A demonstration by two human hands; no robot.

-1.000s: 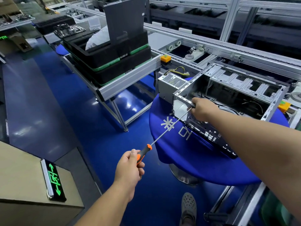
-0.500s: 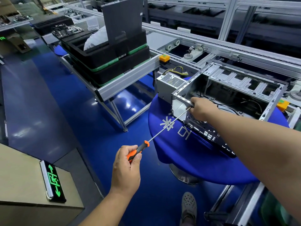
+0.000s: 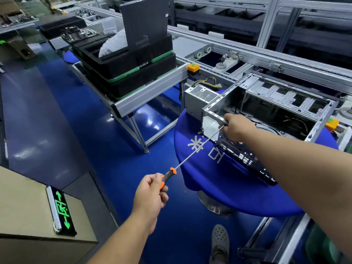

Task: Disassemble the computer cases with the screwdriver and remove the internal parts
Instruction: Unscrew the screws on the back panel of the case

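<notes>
An open grey computer case [image 3: 282, 96] lies on a round blue table [image 3: 228, 187], its rear port panel facing me. My left hand [image 3: 151, 193] grips the orange-and-black handle of a long screwdriver [image 3: 194, 151]. The thin shaft runs up and right to the case's near rear edge. There my right hand [image 3: 236, 127] is curled round the top rim of the case, right where the tip of the shaft ends; the tip itself is hidden. A grey power supply [image 3: 200, 98] with yellow wires stands just left of the case.
Stacked black trays [image 3: 129, 73] with a dark panel standing in them sit on an aluminium stand to the left. A conveyor line [image 3: 247, 52] runs behind the case. A green exit sign [image 3: 62, 210] lies on a beige box at lower left. My shoe [image 3: 220, 242] is under the table.
My left hand has shifted its grip on the screwdriver handle, turning it. My right hand and the case have stayed put.
</notes>
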